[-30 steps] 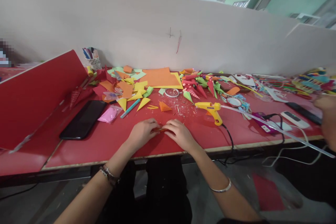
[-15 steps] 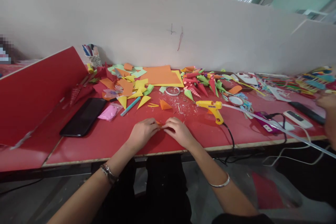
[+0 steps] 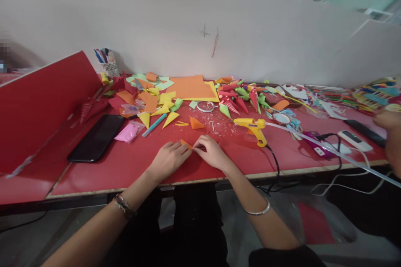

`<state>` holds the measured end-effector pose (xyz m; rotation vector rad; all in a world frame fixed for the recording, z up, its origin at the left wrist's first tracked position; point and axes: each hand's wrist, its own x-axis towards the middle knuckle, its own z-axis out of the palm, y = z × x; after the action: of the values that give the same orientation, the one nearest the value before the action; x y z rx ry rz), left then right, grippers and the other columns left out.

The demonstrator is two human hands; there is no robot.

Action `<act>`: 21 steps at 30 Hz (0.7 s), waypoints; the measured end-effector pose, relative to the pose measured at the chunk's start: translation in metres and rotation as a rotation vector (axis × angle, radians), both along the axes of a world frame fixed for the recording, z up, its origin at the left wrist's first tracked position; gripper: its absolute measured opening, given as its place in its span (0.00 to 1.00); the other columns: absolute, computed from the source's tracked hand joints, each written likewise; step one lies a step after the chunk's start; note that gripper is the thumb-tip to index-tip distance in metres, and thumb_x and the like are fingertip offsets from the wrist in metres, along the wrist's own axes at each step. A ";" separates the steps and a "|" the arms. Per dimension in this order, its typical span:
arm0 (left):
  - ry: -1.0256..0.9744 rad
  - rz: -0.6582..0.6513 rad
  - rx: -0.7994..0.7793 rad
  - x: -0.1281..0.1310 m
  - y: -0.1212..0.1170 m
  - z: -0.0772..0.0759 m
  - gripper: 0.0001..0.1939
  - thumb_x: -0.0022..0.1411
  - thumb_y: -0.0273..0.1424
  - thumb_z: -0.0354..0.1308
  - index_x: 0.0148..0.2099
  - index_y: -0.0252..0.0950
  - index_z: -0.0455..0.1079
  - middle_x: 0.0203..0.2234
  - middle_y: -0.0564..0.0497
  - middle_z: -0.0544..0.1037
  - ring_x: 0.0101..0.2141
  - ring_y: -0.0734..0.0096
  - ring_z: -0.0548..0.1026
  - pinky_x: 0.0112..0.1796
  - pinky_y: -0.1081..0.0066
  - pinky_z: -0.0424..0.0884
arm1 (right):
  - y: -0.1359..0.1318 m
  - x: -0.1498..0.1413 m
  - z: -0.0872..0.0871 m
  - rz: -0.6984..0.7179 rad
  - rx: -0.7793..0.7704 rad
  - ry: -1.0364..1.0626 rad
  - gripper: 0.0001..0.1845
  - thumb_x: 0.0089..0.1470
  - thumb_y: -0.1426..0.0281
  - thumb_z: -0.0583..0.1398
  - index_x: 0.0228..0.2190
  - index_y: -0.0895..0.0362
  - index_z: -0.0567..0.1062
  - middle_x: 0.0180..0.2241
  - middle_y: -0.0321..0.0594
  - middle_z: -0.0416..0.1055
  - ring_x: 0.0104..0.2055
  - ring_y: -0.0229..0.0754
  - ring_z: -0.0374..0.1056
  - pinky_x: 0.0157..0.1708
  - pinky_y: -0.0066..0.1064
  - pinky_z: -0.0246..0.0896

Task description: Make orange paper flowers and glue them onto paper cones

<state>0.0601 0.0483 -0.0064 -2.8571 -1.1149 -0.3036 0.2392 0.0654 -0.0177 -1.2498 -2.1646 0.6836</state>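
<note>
A pale partition (image 3: 150,12) closes off the far side of the red tabletop (image 3: 119,175) I am working at. On my left a big red board (image 3: 46,112) leans at a slant. A heap of small paper cones (image 3: 232,102) lies ahead and a little right, against the partition, and left of it an orange sheet (image 3: 184,86) overlaps a yellow one. A black phone (image 3: 97,137) lies flat between the board and my left hand (image 3: 171,158).

Both my forearms reach in from below and converge near the table's front edge, palms down, wrists low, fingertips almost meeting. Another person's hand (image 3: 391,133) shows, blurred, at the right border.

The yellow glue gun (image 3: 257,131) lies beyond my right hand (image 3: 209,150), its clear stick running out across the right side, so that way is cluttered. A pink packet (image 3: 127,132) and a blue pen (image 3: 154,125) sit left, past my knuckles; a folded orange piece (image 3: 196,123) lies straight ahead, just beyond my fingers.

Smallest is the orange paper (image 3: 185,143) between my hands: my left fingers bend over it and hold it, covering most of it, and my right thumb and forefinger pinch its right end.
</note>
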 end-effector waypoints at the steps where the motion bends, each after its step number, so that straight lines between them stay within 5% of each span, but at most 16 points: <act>1: 0.001 -0.006 0.000 0.000 0.000 0.000 0.11 0.62 0.24 0.43 0.40 0.34 0.66 0.33 0.47 0.71 0.33 0.69 0.68 0.33 0.70 0.61 | 0.002 0.000 0.000 -0.018 -0.026 -0.015 0.04 0.50 0.73 0.56 0.25 0.58 0.69 0.28 0.36 0.64 0.34 0.36 0.61 0.35 0.29 0.56; 6: -0.034 0.063 -0.060 0.001 0.002 -0.002 0.10 0.62 0.25 0.43 0.41 0.34 0.66 0.33 0.47 0.71 0.35 0.69 0.68 0.34 0.70 0.63 | 0.004 -0.001 0.001 -0.022 -0.049 -0.061 0.04 0.49 0.74 0.56 0.24 0.58 0.68 0.28 0.36 0.64 0.33 0.36 0.61 0.35 0.30 0.56; 14: -0.084 0.181 -0.131 0.003 0.011 -0.003 0.08 0.60 0.28 0.47 0.33 0.35 0.67 0.29 0.50 0.70 0.32 0.70 0.69 0.31 0.74 0.62 | -0.006 0.001 0.001 0.076 0.247 -0.202 0.04 0.51 0.77 0.54 0.29 0.58 0.69 0.31 0.40 0.65 0.37 0.41 0.58 0.38 0.32 0.56; 21: 0.007 0.167 -0.136 0.005 0.015 0.003 0.07 0.59 0.29 0.49 0.35 0.34 0.67 0.31 0.47 0.71 0.33 0.68 0.69 0.32 0.72 0.64 | 0.000 0.000 -0.003 0.081 0.228 -0.198 0.04 0.52 0.77 0.53 0.28 0.58 0.68 0.30 0.39 0.65 0.36 0.40 0.59 0.37 0.31 0.58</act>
<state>0.0649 0.0630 -0.0032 -2.8497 -1.4140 -0.2153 0.2388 0.0654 -0.0208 -1.1551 -2.3872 0.3435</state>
